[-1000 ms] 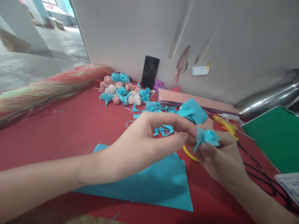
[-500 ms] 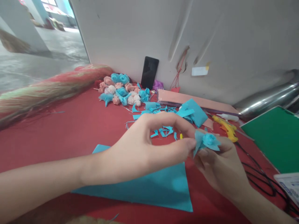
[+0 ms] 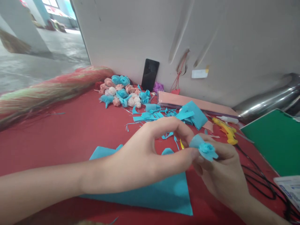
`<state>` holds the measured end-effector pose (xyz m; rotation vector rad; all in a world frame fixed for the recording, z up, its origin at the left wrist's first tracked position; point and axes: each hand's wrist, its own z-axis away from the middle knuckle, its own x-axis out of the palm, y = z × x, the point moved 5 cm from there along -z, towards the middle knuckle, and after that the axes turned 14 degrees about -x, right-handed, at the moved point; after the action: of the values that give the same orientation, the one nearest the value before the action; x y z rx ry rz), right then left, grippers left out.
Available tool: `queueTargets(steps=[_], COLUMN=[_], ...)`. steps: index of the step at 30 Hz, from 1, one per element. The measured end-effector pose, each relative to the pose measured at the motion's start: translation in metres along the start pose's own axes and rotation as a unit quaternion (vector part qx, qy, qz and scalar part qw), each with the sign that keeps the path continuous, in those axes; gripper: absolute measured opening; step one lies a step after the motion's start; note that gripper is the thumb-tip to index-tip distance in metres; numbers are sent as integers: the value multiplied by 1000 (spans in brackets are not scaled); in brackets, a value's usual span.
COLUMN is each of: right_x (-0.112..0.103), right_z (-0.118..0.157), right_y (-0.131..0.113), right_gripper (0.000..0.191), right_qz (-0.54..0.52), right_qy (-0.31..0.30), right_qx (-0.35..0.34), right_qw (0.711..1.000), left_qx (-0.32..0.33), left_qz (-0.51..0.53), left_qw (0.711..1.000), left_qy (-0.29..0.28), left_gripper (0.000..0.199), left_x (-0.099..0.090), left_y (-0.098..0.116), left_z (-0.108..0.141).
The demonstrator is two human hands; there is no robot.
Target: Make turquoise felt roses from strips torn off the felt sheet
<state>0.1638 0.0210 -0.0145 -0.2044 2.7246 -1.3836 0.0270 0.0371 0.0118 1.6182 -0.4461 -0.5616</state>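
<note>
Compared with half a second ago, the blue flower point(image 3: 207, 150) sits slightly lower and tips down to the right, both hands having dipped with it. It is held up in the air above the red table point(image 3: 77, 131), right of the blue sheet point(image 3: 161, 200). The right hand point(image 3: 225, 170) pinches it low, fingers pressed together around its base; the left hand point(image 3: 150, 156) pinches the outer petal's edge between thumb and fingertips, palm arched wide.

The petal looks thin, so a hard tug could tear it or pull it off. If the right hand's pinch loosens, the rolled centre could unwind; if too tight, it could crush. A slip would probably drop the flower onto the sheet or table. A rightward sweep could snag the black cord point(image 3: 257, 184) and drag the yellow glue gun point(image 3: 226, 130).
</note>
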Motion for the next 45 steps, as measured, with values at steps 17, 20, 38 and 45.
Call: queueTargets(steps=[17,20,38,45], right_x=[0,-2,-7,-3], right_z=[-2,1,5,2], right_y=[-12,-8,-7,-16], right_gripper=[30,27,7,16], right_qz=[98,87,14,72], right_qy=[1,10,39,25], right_qx=[-54,-46,-38,-123], right_qw=[994,995,998,989], left_qx=[-8,4,165,205], left_qz=[72,71,-123,-114], left_qw=[997,997,971,964], left_qy=[-23,2,121,129], left_gripper=[6,4,9,9], left_x=[5,4,-1,-1], left_y=[-6,-6,10,12], left_z=[1,2,9,9])
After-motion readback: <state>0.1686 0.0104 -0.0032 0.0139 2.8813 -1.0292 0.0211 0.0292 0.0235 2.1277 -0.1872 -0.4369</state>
